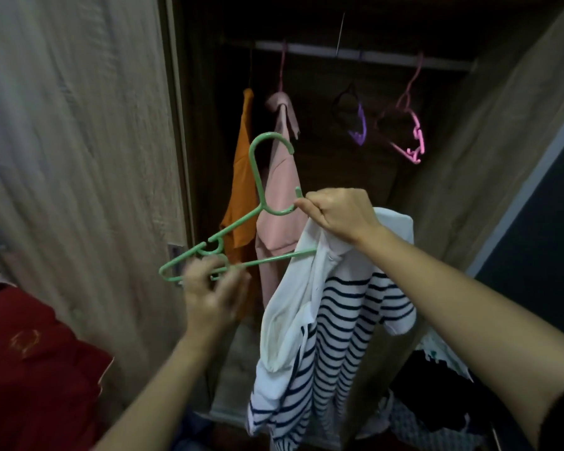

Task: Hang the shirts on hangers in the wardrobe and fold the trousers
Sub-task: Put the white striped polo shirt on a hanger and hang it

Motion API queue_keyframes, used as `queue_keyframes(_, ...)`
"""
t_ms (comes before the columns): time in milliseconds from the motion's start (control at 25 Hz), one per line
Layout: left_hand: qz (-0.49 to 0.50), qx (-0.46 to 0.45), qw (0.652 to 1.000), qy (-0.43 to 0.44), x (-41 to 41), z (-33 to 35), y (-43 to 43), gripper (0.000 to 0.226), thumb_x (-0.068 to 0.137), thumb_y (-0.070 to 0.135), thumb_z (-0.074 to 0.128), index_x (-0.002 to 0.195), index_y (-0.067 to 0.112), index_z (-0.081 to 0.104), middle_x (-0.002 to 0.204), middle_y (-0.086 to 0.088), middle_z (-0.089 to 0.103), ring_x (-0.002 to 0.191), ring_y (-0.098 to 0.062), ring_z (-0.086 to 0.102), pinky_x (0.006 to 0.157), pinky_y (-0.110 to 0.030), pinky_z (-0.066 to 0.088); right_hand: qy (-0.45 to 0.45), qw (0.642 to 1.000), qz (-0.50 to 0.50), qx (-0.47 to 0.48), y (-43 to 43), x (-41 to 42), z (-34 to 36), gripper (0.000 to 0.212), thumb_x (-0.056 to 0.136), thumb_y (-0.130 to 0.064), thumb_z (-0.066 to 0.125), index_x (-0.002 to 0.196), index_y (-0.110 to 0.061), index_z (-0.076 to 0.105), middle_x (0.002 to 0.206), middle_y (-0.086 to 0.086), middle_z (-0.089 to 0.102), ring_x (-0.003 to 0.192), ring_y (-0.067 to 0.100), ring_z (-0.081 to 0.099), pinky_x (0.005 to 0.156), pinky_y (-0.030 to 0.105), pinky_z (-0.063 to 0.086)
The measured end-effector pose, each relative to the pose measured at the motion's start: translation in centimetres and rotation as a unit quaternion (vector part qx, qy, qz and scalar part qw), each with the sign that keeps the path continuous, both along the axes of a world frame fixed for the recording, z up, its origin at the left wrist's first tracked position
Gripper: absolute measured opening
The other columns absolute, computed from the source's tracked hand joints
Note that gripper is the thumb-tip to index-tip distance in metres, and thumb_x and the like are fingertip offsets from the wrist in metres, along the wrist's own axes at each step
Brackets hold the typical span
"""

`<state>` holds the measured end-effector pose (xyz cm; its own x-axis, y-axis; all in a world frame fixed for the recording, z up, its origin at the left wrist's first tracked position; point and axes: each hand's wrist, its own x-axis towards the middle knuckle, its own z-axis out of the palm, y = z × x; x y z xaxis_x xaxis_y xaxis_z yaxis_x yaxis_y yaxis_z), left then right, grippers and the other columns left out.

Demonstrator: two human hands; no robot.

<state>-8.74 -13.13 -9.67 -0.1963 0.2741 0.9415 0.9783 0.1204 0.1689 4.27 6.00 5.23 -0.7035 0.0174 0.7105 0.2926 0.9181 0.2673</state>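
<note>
A green plastic hanger (258, 177) is held up in front of the open wardrobe. My right hand (337, 213) grips its neck together with the collar of a white shirt with navy stripes (332, 320); the hanger's right end is inside the shirt. My left hand (212, 294), blurred, is at the hanger's left end, fingers curled near the lower bar; whether it holds the bar is unclear. On the rail (355, 55) hang an orange shirt (241, 177) and a pink shirt (280, 196).
A purple hanger (358, 125) and a pink hanger (411, 135) hang bare on the rail's right part. The wardrobe door (79, 157) stands at the left. Red fabric (30, 359) lies lower left, and a pile of dark and patterned clothes (437, 402) lies lower right.
</note>
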Motion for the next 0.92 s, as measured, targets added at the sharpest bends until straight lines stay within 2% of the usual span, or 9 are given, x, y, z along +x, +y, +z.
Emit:
queue_keyframes(120, -0.01, -0.241, 0.966, -0.089, 4.4, -5.0, 1.9, 0.025, 0.089, 0.04, 0.047, 0.105, 0.026, 0.061, 0.122, -0.012, 0.048, 0.107, -0.031, 0.045, 0.087, -0.048, 0.042, 0.05, 0.998, 0.027, 0.018, -0.6, 0.8, 1.9, 0.045, 0.093, -0.043, 0.042, 0.058, -0.022, 0.061, 0.051, -0.005, 0.058, 0.043, 0.014, 0.054, 0.042, 0.013, 0.007)
queue_keyframes(200, -0.058, -0.389, 0.881, -0.264, 3.9, -5.6, 3.0, 0.041, 0.09, 0.037, 0.052, 0.13, 0.031, 0.046, 0.136, -0.008, 0.043, 0.122, -0.029, 0.043, 0.097, -0.045, 0.038, 0.048, 0.999, 0.009, 0.015, -0.6, 1.8, 3.0, 0.047, 0.093, -0.044, 0.039, 0.058, -0.02, 0.061, 0.052, -0.003, 0.059, 0.045, 0.015, 0.055, 0.042, 0.015, 0.009)
queue_keyframes(240, -0.133, -0.418, 0.833, -0.337, 2.9, -5.3, 3.3, 0.056, 0.089, 0.033, 0.058, 0.139, 0.026, 0.036, 0.142, -0.005, 0.04, 0.128, -0.026, 0.04, 0.101, -0.034, 0.034, 0.042, 0.999, -0.015, 0.01, -0.3, 2.4, 3.2, 0.052, 0.094, -0.047, 0.034, 0.058, -0.019, 0.06, 0.053, -0.002, 0.06, 0.048, 0.017, 0.057, 0.041, 0.016, 0.012)
queue_keyframes(320, -0.224, -0.445, 0.777, -0.385, 0.6, -3.7, 3.7, 0.07, 0.084, 0.024, 0.068, 0.143, 0.016, 0.032, 0.144, -0.004, 0.04, 0.131, -0.017, 0.039, 0.095, -0.013, 0.028, 0.033, 0.998, -0.056, 0.002, 0.8, 4.2, 3.0, 0.06, 0.094, -0.051, 0.026, 0.058, -0.017, 0.059, 0.056, -0.001, 0.063, 0.053, 0.021, 0.061, 0.041, 0.02, 0.016)
queue_keyframes(400, -0.204, -0.427, 0.795, -0.38, -1.9, -1.5, 3.7, 0.064, 0.077, 0.011, 0.069, 0.136, 0.01, 0.045, 0.139, -0.008, 0.047, 0.126, -0.016, 0.044, 0.087, -0.004, 0.026, 0.025, 0.996, -0.082, 0.014, 2.0, 6.3, 1.8, 0.063, 0.094, -0.053, 0.022, 0.06, -0.017, 0.062, 0.06, 0.0, 0.067, 0.057, 0.023, 0.064, 0.042, 0.021, 0.023)
queue_keyframes(480, -0.13, -0.443, 0.812, -0.358, -4.2, 0.6, 3.6, 0.057, 0.074, -0.001, 0.066, 0.129, 0.006, 0.053, 0.132, -0.013, 0.054, 0.119, -0.02, 0.051, 0.084, -0.01, 0.033, 0.013, 0.994, -0.109, 0.014, 3.1, 8.2, -0.2, 0.066, 0.095, -0.054, 0.019, 0.061, -0.017, 0.062, 0.063, 0.001, 0.069, 0.058, 0.024, 0.067, 0.043, 0.022, 0.031)
queue_keyframes(600, -0.06, -0.547, 0.798, -0.245, -6.2, 3.4, 3.5, 0.061, 0.077, 0.007, 0.066, 0.135, 0.015, 0.049, 0.131, -0.013, 0.053, 0.117, -0.025, 0.051, 0.091, -0.021, 0.036, -0.009, 0.99, -0.144, 0.001, 4.0, 10.4, -3.4, 0.075, 0.095, -0.058, 0.009, 0.059, -0.017, 0.061, 0.063, 0.001, 0.069, 0.054, 0.022, 0.066, 0.041, 0.023, 0.033)
queue_keyframes(760, -0.02, -0.601, 0.782, -0.165, -4.7, 6.7, 4.9, 0.053, 0.082, 0.014, 0.058, 0.133, 0.029, 0.052, 0.135, -0.008, 0.05, 0.119, -0.026, 0.05, 0.098, -0.028, 0.037, -0.043, 0.987, -0.15, 0.021, 3.8, 10.8, -5.5, 0.073, 0.098, -0.055, 0.015, 0.054, -0.019, 0.061, 0.053, 0.0, 0.064, 0.045, 0.021, 0.062, 0.037, 0.021, 0.033)
queue_keyframes(920, 0.065, -0.521, 0.839, -0.142, 1.7, 9.8, 7.5, 0.037, 0.087, 0.026, 0.05, 0.123, 0.017, 0.053, 0.121, -0.012, 0.046, 0.101, -0.032, 0.056, 0.082, -0.038, 0.046, -0.067, 0.963, -0.228, -0.126, 1.4, 8.1, -5.2, 0.055, 0.094, -0.057, 0.029, 0.066, -0.023, 0.061, 0.072, 0.002, 0.069, 0.072, 0.028, 0.066, 0.054, 0.03, 0.041)
